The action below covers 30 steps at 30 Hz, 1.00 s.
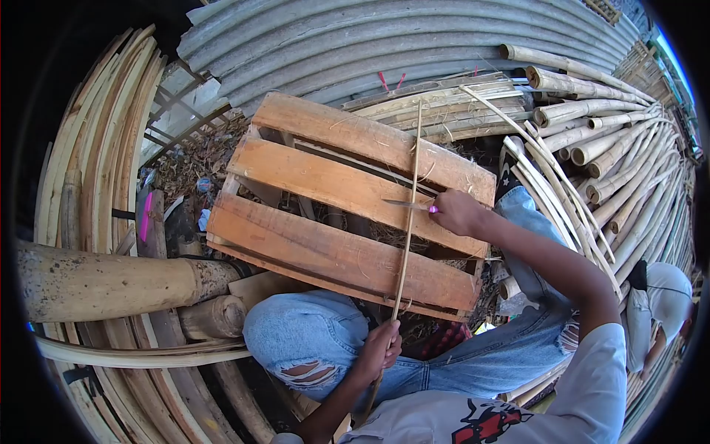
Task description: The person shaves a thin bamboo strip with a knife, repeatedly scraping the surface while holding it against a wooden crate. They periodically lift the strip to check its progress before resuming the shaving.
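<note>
Right hand (pixel 456 213), fingers closed around a small knife's pink handle (pixel 433 209), its blade crossing a thin bamboo strip (pixel 409 222). Left hand (pixel 379 348), fingers wrapped around the strip's near part. The strip extends away over a slatted wooden crate (pixel 325 196); bamboo poles (pixel 592 140) lie far right.

Crate (pixel 310 176): soft, diffuse light; dark gaps; grain clear.
Sheet (pixel 399 41): pale, bowed by the lens.
Poles (pixel 636 170): bent, softer toward the far right.
Strip (pixel 674 59): bright, bluish glare.
Corners: black.
</note>
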Tool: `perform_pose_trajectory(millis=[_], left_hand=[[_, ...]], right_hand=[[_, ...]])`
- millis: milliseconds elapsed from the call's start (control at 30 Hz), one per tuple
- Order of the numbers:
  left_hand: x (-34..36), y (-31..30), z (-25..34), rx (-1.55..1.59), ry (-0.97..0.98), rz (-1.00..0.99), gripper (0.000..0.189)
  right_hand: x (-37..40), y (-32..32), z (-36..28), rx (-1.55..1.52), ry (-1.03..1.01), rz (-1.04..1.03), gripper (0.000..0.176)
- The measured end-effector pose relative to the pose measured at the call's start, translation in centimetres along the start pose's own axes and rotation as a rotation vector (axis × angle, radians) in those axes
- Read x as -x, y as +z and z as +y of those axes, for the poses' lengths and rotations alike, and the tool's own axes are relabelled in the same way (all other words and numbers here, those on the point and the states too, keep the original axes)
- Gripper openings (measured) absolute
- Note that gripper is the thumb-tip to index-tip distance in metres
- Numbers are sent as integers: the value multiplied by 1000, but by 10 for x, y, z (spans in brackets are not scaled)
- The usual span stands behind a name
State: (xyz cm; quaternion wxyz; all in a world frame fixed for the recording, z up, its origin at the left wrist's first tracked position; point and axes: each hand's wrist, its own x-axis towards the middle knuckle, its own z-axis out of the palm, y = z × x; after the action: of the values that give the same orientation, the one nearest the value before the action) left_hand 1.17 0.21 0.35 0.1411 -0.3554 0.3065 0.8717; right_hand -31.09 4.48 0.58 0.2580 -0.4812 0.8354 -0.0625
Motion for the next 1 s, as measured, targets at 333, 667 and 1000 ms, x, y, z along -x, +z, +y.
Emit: perform_pose_trajectory(millis=[333,667,1000], left_hand=[[-2,-2,-5,-11,-3,-19,36],[6,1,-6,-34,40,-1,34],[15,1,-5,-106,72,16,35]], right_hand=[[2,0,-14,104,81,133,33],[-18,-12,2,132,143,204,34],[-37,-49,49,96,433,393,34]])
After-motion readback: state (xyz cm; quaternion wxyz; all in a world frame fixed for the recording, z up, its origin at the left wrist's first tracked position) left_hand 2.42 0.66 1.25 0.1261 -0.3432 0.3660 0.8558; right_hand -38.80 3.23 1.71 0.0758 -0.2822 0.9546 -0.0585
